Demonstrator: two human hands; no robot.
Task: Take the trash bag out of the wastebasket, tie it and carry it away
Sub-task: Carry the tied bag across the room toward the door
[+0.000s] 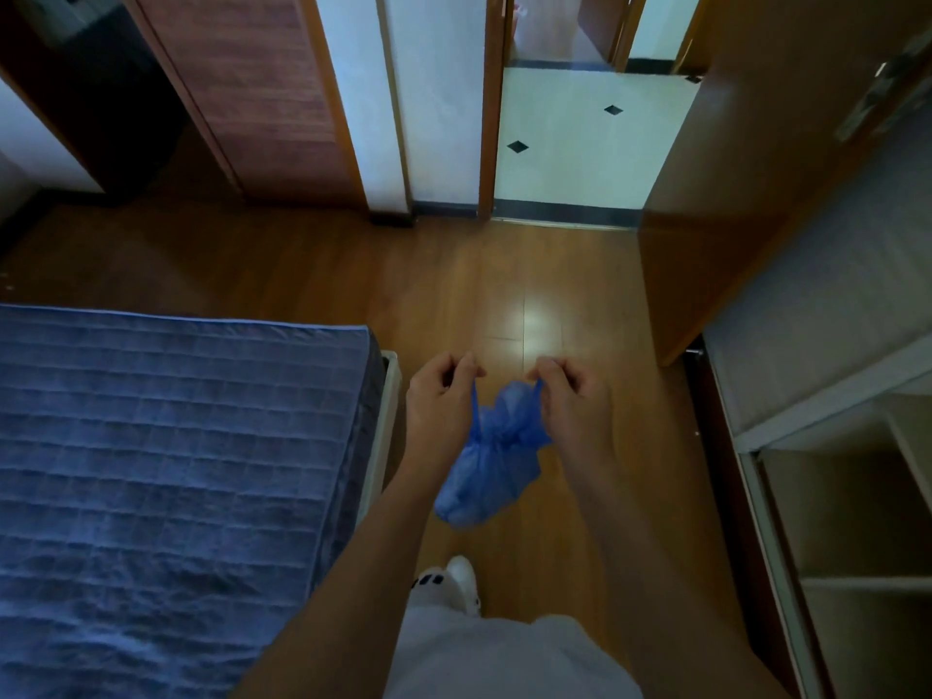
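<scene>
At the left, one bed (151, 471) with a blue quilted cover fills the lower-left corner; its right edge runs beside a strip of wooden floor (555, 274).

Just past that edge, near the bed's far right corner, is the left hand (441, 401). Its fingers (466, 368) are curled, and thumb and forefinger are pinched together on one thin strip of the trash bag (491, 461).

There is one bag, small, of thin translucent blue plastic. It hangs in the air over the floor, between the two forearms, touching nothing but the hands. Its top is gathered into a narrow cinched neck. Two drawn-out ears rise from the neck, one to each hand, with a puff of loose plastic between them. Below the neck the body sags, crumpled and rounded at the bottom; what is inside cannot be told.

The right hand (570, 401) is level with the left and a little apart from it. Its fingers (547, 370) are clamped the same way on the other ear — two hands, two pinches, one bag.

Under the bag, one foot in a white slipper (461, 580) stands on the floor.

Beyond, at the floor's far edge, a doorway opens onto pale tiles (570, 184) with two black diamond insets. An open wooden door (731, 169) stands to its right, and at the right edge are pale shelves (857, 496).
</scene>
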